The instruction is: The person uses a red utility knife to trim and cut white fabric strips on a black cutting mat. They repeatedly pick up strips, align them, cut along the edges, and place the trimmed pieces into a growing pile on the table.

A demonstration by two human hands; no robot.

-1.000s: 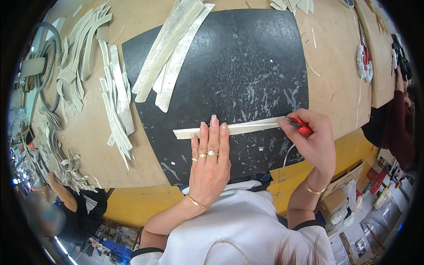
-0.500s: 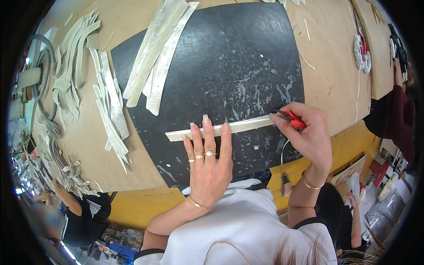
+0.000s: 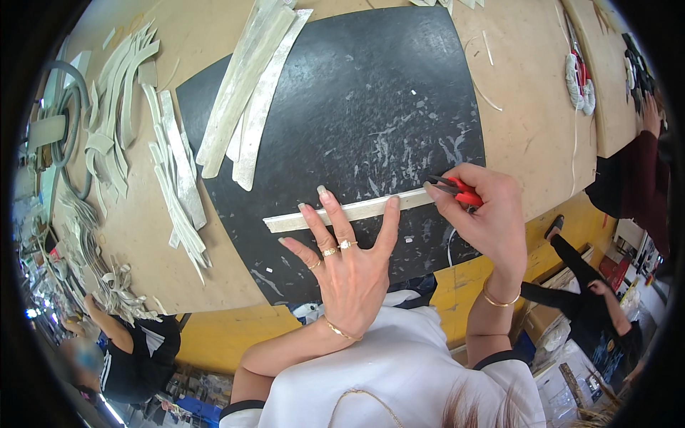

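A narrow pale strip (image 3: 285, 222) with a white edge lies across the black mat (image 3: 335, 121), slanting slightly up to the right. My left hand (image 3: 354, 278) is open over it, its fingers spread and several fingertips touching the strip. At the strip's right end, my right hand (image 3: 496, 214) is closed around small thread snips (image 3: 467, 194) with red handles and dark blades. The thumb of that hand is against the end of the strip, and the blades point left just above it. A thin white cord (image 3: 450, 248) hangs below this hand.
Wider pale strips (image 3: 239, 93) lie at the mat's far left. More bundled strips (image 3: 114, 114) and a grey hose (image 3: 75, 128) are on the tan table's left side. Red-handled tools (image 3: 581, 82) lie far right. Other people stand beyond the table at the left and right.
My left fingers have spread apart, and the hand has shifted slightly right along the strip. My right hand keeps the snips at the strip's end. A person has stepped into view at lower right.
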